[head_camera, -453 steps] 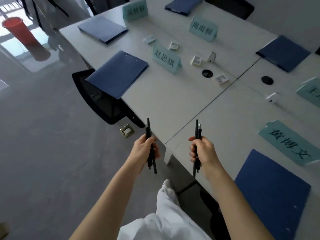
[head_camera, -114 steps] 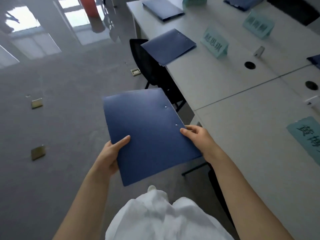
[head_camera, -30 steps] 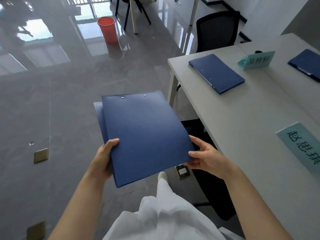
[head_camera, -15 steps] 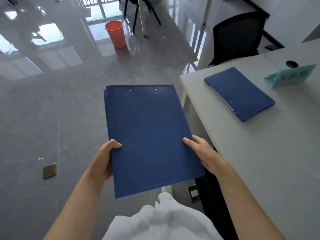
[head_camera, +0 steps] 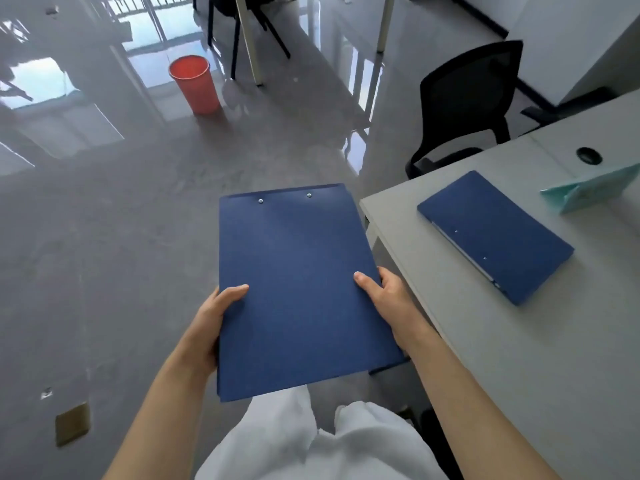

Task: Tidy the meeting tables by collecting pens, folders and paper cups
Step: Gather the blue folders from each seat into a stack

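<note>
Two hands are on the job: the grey meeting table (head_camera: 519, 341) sits at right with one blue folder (head_camera: 498, 233) lying flat near its corner. Out over the floor, the held blue folders (head_camera: 298, 292) are gripped by left hand (head_camera: 211, 323) and right hand (head_camera: 388, 299) at the side edges.

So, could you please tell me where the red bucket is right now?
The red bucket stands on the glossy floor at upper left, beyond the held folders.

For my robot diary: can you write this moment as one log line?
left hand: holds blue folders | right hand: holds same | table: another folder uncollected
</note>
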Tool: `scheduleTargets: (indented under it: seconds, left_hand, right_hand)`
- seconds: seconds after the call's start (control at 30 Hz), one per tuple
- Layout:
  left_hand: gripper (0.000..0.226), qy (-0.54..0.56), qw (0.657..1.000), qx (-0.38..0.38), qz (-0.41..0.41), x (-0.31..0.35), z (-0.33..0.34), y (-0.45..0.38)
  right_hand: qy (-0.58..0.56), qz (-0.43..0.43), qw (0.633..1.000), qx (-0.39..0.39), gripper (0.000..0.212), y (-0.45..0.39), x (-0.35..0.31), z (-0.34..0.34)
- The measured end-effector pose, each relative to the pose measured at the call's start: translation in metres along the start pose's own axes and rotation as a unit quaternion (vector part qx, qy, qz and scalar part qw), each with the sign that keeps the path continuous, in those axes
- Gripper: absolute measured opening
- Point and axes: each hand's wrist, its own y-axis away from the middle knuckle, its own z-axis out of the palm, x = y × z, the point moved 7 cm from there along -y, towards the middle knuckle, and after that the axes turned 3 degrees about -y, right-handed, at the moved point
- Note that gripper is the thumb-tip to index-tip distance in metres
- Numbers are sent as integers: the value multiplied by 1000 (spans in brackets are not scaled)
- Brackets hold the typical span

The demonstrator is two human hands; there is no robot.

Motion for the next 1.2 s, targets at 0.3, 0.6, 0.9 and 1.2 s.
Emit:
scheduleTargets:
  seconds: [0.3,0.6,0.9,1.2]
  left_hand:
    - [27,-116,991,-35,-53,144,-51,-131]
    - [32,-163,979,-104,-71,227,-1,-232]
    - [32,-206,962,-172,-56,293,107,-332]
    - [29,-250,945,-203,-61,351,200,-420]
  right_hand:
    - [-24,-11,997,76,24,-111,-70,79]
    - [-78,0,981,176,22,-170,-116,68]
    - [-171,42,963,203,39,-270,-150,-13]
    - [129,148,848,493,38,-312,-141,-159]
